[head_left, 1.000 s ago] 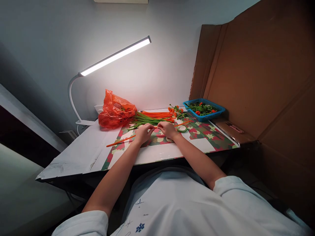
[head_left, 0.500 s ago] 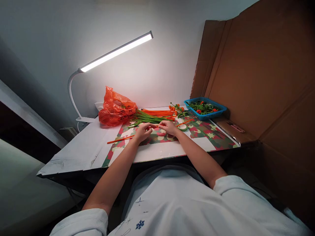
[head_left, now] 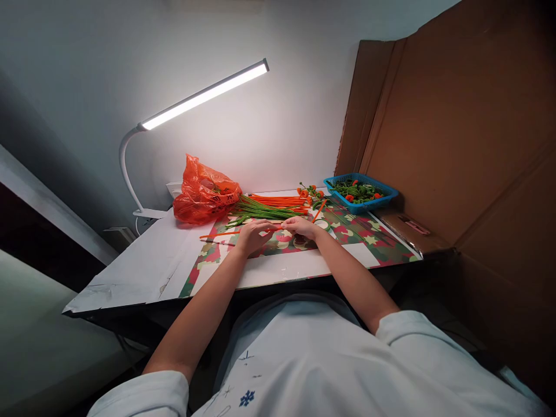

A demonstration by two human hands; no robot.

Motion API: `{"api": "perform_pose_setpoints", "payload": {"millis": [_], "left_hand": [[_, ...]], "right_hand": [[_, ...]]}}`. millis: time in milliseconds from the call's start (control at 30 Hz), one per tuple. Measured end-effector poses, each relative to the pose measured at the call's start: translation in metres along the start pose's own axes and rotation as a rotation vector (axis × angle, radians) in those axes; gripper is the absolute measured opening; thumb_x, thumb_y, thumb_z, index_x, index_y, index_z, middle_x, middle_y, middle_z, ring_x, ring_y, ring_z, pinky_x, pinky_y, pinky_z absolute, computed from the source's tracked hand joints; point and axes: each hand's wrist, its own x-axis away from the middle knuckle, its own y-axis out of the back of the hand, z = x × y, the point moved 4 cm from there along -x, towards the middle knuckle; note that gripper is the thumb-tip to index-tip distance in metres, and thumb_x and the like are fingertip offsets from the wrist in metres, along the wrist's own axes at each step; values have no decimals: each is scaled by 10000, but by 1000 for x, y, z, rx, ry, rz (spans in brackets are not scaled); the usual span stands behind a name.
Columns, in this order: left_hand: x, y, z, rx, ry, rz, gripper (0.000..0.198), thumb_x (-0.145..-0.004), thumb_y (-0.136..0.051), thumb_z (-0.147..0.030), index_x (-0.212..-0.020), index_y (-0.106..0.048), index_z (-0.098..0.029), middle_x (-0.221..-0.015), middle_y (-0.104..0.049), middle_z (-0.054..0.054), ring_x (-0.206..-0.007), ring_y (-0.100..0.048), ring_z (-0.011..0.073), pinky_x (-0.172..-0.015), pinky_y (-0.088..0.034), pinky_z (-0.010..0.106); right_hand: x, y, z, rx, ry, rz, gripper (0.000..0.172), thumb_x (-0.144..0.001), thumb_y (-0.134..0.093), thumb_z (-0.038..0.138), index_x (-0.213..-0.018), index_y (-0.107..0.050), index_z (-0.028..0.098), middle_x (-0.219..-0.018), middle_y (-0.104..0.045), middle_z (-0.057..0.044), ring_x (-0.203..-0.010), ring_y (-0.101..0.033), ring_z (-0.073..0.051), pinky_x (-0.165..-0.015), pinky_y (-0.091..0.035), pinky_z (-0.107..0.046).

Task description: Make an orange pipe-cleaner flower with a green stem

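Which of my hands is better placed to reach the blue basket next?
Probably your right hand: it's nearer the blue basket, with your left hand farther away. The right seems to be pinching an orange stick, though.

We are pinching an orange strip [head_left: 277, 228] between our left hand [head_left: 254, 235] and right hand [head_left: 301, 226] — its ends are jutting past both. Beyond, green stems [head_left: 273, 209] are lying beside a red bag [head_left: 204, 200], a lamp [head_left: 206, 96] is glowing above — and a blue basket [head_left: 369, 207] is holding greenery [head_left: 357, 190] on the right.
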Motion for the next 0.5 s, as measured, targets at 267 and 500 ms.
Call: {"api": "perform_pose_setpoints", "payload": {"millis": [267,500], "left_hand": [[1,4,-8,-69,-103,-45,226,-916,-542,-342,-906,-753,-264,-873,-758,21,-756,-684,139,-668,-472,223],[1,1,-11,-71,-211,-51,257,-951,-491,-337,-1010,-736,-281,-901,-758,18,-788,-685,126,-696,-481,219]], "right_hand": [[4,-3,6,-99,-15,91,468,-612,-740,547,-590,-452,179,-528,-252,97,-487,-186,-52,-472,-130,-240],[2,-3,2,-119,-21,155,472,-664,-728,522,-579,-407,187,-531,-231,97,-481,-152,-49,-461,-98,-244]]}}
